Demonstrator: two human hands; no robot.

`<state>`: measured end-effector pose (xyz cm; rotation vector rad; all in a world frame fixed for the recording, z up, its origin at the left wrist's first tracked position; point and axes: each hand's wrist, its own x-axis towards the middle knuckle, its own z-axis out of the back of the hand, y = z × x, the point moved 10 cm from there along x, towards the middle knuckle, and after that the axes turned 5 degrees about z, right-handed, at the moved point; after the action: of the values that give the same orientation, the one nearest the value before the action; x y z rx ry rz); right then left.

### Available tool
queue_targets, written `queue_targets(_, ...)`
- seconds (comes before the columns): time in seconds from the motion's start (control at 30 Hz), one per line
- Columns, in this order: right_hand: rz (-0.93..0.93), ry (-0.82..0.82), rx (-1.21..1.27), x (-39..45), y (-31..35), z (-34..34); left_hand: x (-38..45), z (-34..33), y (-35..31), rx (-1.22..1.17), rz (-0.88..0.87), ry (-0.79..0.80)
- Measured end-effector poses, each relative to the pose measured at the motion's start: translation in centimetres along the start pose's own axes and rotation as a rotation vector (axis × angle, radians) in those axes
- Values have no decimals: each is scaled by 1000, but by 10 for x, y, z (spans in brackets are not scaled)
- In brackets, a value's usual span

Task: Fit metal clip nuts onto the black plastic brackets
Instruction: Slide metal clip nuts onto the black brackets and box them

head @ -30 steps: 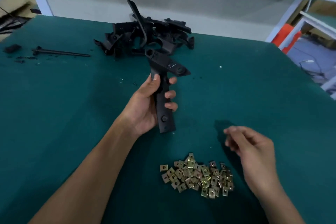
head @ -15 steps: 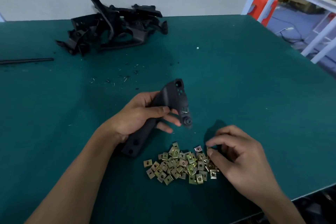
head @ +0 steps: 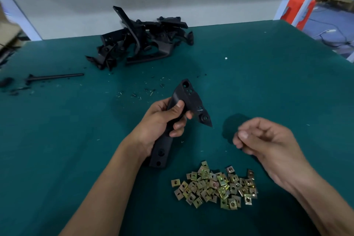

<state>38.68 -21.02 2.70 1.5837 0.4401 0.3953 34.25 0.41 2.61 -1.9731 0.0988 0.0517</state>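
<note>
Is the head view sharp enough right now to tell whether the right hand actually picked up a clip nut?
Head view: the right hand is motion-smeared with curled fingers, so any nut inside can't be told; the left hand, the bracket it grips and the clip nut pile are fairly crisp; wide-angle bending warps the green table edges; soft overhead light, no glare.

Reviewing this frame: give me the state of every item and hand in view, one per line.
Left hand: grips a black bracket by its middle.
Black bracket: held tilted above the table, no clip nut visibly fitted.
Right hand: fingers curled, raised above the nuts; whether it holds a nut cannot be told.
Clip nuts: loose pile on the table.
Bracket pile: heaped at the far side.
Black rod: lying flat.
</note>
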Motion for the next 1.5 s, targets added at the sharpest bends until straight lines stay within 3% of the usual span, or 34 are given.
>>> queue_targets(0.17, -139, 171, 227, 54, -12, -52, 1, 0, 2, -46, 26, 10)
queue_targets(0.4, -57, 98, 418, 107, -7, -88, 0, 10, -9, -34, -48, -85)
queue_targets(0.6, -45, 331, 540, 100, -7, -100, 7, 22, -7, -56, -36, -138)
queue_targets(0.83, 28, 315, 520, 108, 0, -94, 7, 23, -5, -64, -29, -133)
queue_targets(1.07, 190, 169, 293, 107, 8, -77, 9, 30, -10, -34, -50, -177)
queue_targets(1.5, 172, 128, 288, 102, 12, -77, 6, 25, -8, -23, -12, -156)
